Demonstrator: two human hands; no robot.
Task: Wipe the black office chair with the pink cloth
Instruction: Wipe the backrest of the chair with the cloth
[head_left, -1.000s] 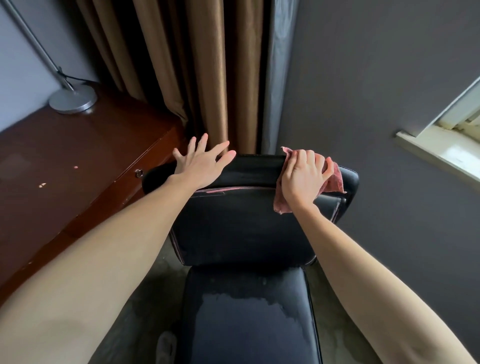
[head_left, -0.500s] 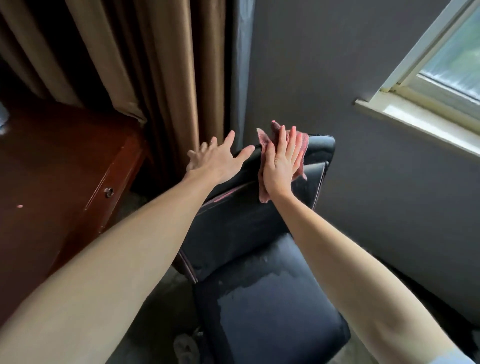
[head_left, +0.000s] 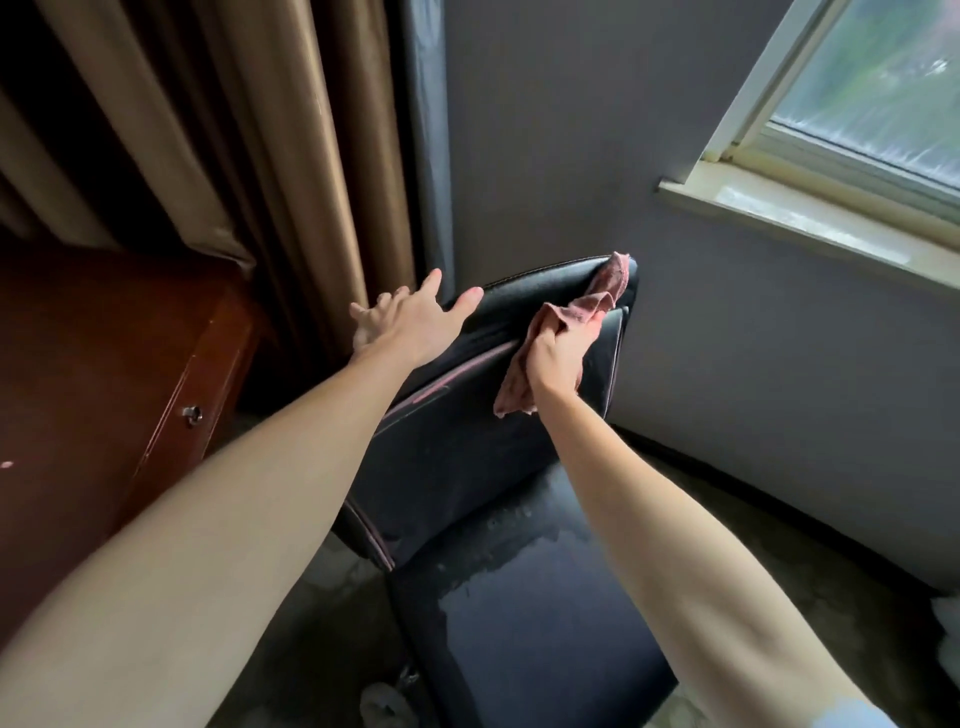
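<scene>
The black office chair (head_left: 457, 457) stands in front of me, its backrest turned at an angle towards the wall and its seat partly wet and shiny. My left hand (head_left: 410, 319) rests on the backrest's top left corner with straight, spread fingers. My right hand (head_left: 558, 351) grips the pink cloth (head_left: 597, 296) against the upper right of the backrest. One end of the cloth trails up to the top edge, the other hangs below my wrist.
A dark wooden desk (head_left: 104, 374) with a small drawer knob stands at the left. Brown curtains (head_left: 270, 135) hang behind the chair. A grey wall and a window sill (head_left: 810, 223) are at the right. The floor around the chair is grey.
The chair has swung round so its backrest faces more to the right. My right hand went from pressing the cloth flat to bunching it in its fingers, a little lower on the backrest.
</scene>
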